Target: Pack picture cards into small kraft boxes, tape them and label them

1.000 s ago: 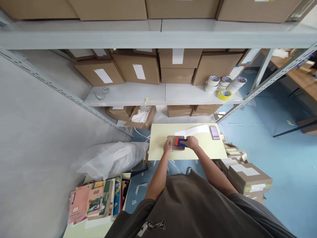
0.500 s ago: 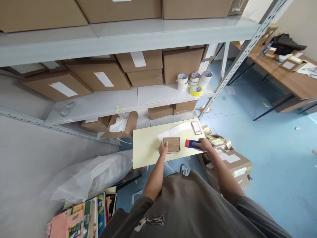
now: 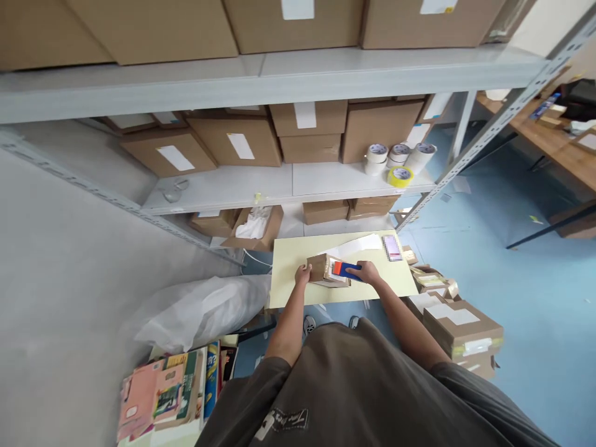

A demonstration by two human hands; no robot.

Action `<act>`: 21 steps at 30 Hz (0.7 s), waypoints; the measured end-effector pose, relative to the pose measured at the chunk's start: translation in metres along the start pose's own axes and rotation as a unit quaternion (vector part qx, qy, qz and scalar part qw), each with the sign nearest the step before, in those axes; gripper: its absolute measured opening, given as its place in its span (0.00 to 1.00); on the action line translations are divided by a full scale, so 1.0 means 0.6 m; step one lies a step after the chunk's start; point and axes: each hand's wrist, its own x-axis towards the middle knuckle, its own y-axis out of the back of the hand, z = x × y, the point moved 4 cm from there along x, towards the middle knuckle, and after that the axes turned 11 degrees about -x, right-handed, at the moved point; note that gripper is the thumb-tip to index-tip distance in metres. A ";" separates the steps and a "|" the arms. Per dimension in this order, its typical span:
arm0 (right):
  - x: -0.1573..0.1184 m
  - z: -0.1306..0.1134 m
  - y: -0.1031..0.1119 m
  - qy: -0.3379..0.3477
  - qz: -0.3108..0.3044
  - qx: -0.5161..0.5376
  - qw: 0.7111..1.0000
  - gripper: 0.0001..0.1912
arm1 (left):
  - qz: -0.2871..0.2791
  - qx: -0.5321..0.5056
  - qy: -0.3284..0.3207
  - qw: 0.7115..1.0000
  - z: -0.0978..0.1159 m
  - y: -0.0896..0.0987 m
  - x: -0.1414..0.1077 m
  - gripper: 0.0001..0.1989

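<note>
A small cardboard box (image 3: 317, 267) rests tilted on the pale yellow tabletop (image 3: 289, 287), with white label paper on its right side. My left hand (image 3: 302, 274) grips the box at its left end, thumb near the top. In my right hand (image 3: 367, 272) is a blue scraper (image 3: 348, 270) with an orange head. That orange head meets the box's labelled side; whether it presses on it I cannot tell. Behind the box lies a strip of white paper (image 3: 356, 246). A phone (image 3: 392, 248) with a blurred screen lies at the table's far right corner.
Metal shelving (image 3: 279, 87) loaded with cartons stands just beyond the table. Tape rolls (image 3: 376, 159) sit on its middle shelf, with a yellow roll (image 3: 400, 177). Stacked cardboard boxes (image 3: 460, 326) are at the right, plastic wrapping (image 3: 200, 310) and books (image 3: 161, 397) at the left.
The box, flat before, is now tipped up with its labelled side turned right. My right hand has brought the scraper left to the box. The view has shifted left.
</note>
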 end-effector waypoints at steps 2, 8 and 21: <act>0.015 -0.060 -0.012 0.013 -0.007 -0.003 1.000 0.27 | 0.039 0.000 -0.011 0.999 -0.004 0.043 0.009 0.24; 0.042 -0.206 -0.046 0.031 -0.039 -0.054 0.997 0.28 | -0.064 -0.023 -0.056 0.996 -0.028 0.062 0.003 0.25; 0.048 -0.152 -0.026 0.006 -0.059 -0.052 0.997 0.27 | -0.024 0.045 -0.021 0.998 -0.034 -0.057 -0.020 0.25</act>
